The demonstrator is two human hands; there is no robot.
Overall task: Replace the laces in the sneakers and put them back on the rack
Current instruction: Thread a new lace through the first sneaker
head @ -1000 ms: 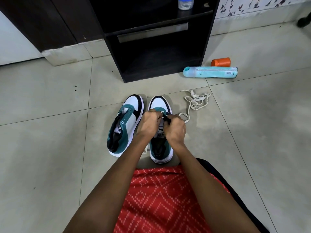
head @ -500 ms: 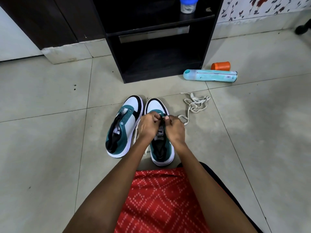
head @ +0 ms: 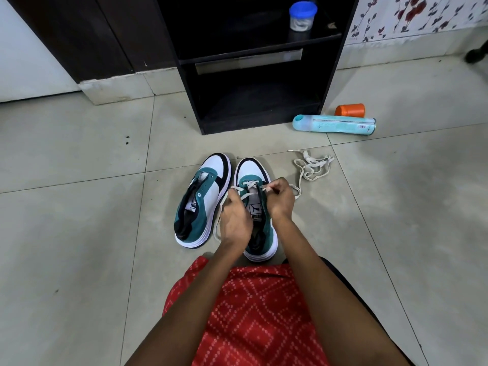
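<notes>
White lace (head: 244,193) in both hands

left hand (head: 235,220) pulls white lace (head: 239,192) | right hand (head: 280,198) pinches lace | right shoe (head: 254,170) | left shoe (head: 208,180) unlaced

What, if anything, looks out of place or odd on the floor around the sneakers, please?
A pale blue spray can lies on its side beside the dark rack, with an orange cap loose behind it. A tangled white lace lies heaped on the tiles right of the sneakers.
</notes>
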